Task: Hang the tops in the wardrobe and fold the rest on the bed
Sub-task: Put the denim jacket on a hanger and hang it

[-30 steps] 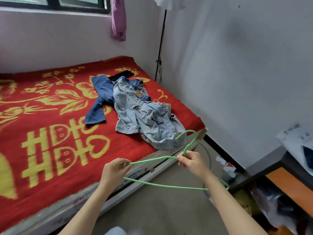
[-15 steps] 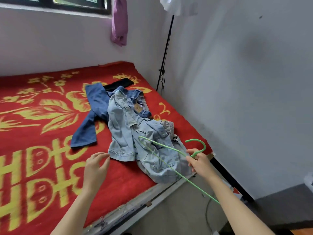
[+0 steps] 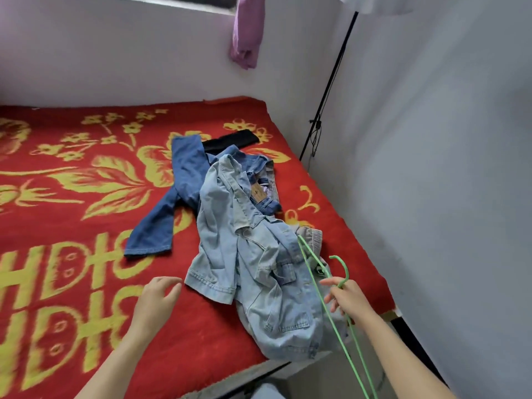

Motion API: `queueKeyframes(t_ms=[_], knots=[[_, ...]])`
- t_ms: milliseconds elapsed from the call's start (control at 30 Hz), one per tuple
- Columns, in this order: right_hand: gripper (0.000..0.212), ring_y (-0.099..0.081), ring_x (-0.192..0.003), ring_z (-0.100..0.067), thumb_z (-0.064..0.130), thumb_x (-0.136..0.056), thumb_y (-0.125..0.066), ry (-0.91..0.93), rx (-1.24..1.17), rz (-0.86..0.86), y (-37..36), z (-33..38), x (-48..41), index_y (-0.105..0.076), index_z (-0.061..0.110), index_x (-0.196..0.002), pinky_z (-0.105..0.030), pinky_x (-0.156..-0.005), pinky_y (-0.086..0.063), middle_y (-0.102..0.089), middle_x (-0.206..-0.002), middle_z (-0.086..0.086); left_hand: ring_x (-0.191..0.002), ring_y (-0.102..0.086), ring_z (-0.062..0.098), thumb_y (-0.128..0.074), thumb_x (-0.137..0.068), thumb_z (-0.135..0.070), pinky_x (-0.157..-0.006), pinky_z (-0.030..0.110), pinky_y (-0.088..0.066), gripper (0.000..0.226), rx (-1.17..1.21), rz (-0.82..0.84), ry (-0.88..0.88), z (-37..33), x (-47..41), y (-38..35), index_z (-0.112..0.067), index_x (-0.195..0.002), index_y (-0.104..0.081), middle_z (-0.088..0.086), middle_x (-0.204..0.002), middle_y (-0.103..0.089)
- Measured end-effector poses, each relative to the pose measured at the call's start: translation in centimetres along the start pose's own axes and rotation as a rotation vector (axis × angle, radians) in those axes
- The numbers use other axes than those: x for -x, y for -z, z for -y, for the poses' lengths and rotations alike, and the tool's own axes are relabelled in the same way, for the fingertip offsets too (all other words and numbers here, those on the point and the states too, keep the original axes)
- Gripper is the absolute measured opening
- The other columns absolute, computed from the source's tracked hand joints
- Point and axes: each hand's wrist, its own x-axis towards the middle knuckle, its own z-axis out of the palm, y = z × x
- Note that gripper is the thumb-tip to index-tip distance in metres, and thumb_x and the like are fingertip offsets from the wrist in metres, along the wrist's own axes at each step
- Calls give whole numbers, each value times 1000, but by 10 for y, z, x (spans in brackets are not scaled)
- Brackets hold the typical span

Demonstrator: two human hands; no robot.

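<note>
Denim jacket point(image 3: 253, 269), light blue, lay crumpled on the right part of the bed point(image 3: 72, 226), with its lower end draped over the near edge. The right hand point(image 3: 349, 298) was over the jacket's right side and held a green hanger point(image 3: 347, 269) at the base of the hook: thumb and forefinger pinched the wire, and the remaining fingers were loosely spread. The hook pointed up and away from the person. One end of the hanger frame lay across the jacket; the other ran down out of the bottom of the view. The left hand point(image 3: 155, 300) was above the red and yellow blanket, just beside the jacket's near left hem. Its fingers were relaxed, slightly curved and close together, and held nothing. Contact with the blanket could not be determined.

Beyond the jacket, dark blue jeans point(image 3: 175, 203) lay partly beneath it, one leg extended to the left. A black garment point(image 3: 230, 141) lay flat behind the jeans. At the far right corner a black pole point(image 3: 331, 82) stood against the wall point(image 3: 446, 168). A purple cloth point(image 3: 247, 33) hung by the window.
</note>
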Motion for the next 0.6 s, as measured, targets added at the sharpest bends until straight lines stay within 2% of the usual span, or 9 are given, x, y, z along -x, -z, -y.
queueKeyframes(t_ms=[133,233,300,367,433,500,600], knots=[[29,-47,-37,-10,-8,-84,-37,64,30,41,24,22,-78,-64,1,-88,-15,-37,-33,-57,-60,-8,-105,-57,27,-56,-92,-11,-84,36,-41,19,-40,-120,63,-34,-29,-14,-6,-105,-69,9,-111,-63],[28,-47,-36,-10,-7,-84,-40,110,67,47,32,44,-132,-64,6,-74,-17,-38,-36,-57,-51,-3,-108,-56,24,-57,-91,-11,-88,33,-40,19,-40,-136,93,-60,-47,-30,-6,-105,-69,8,-110,-63],[24,-53,-42,-12,1,-87,-43,178,110,29,29,52,-168,-65,3,-76,-23,-45,-44,-60,-55,-7,-106,-55,22,-58,-90,-10,-87,30,-39,18,-32,-130,113,-74,-59,-44,-7,-103,-69,5,-104,-62],[28,-62,-68,-27,18,-89,-46,252,255,10,20,54,-198,-67,0,-86,-32,-57,-47,-66,-77,-17,-102,-55,20,-58,-90,-8,-84,27,-36,16,-25,-140,138,-82,-66,-55,-7,-101,-70,0,-98,-59],[26,-58,-95,-33,24,-92,-47,258,450,50,6,54,-233,-63,6,-102,-33,-69,-47,-63,-106,-18,-99,-54,17,-59,-89,-7,-82,25,-34,16,-31,-166,180,-89,-74,-67,-7,-101,-70,-1,-96,-58],[31,-46,-113,-35,24,-94,-46,220,541,116,-7,62,-256,-50,6,-119,-36,-84,-42,-47,-126,-18,-99,-54,17,-59,-89,-6,-81,23,-32,16,-32,-176,203,-92,-78,-75,-7,-101,-70,-2,-95,-58],[50,-31,-131,-38,23,-95,-43,194,597,142,-25,78,-285,-29,3,-139,-45,-105,-29,-26,-145,-20,-97,-53,15,-59,-89,-8,-80,21,-30,16,-57,-180,246,-91,-88,-80,-8,-101,-70,-2,-96,-58]])
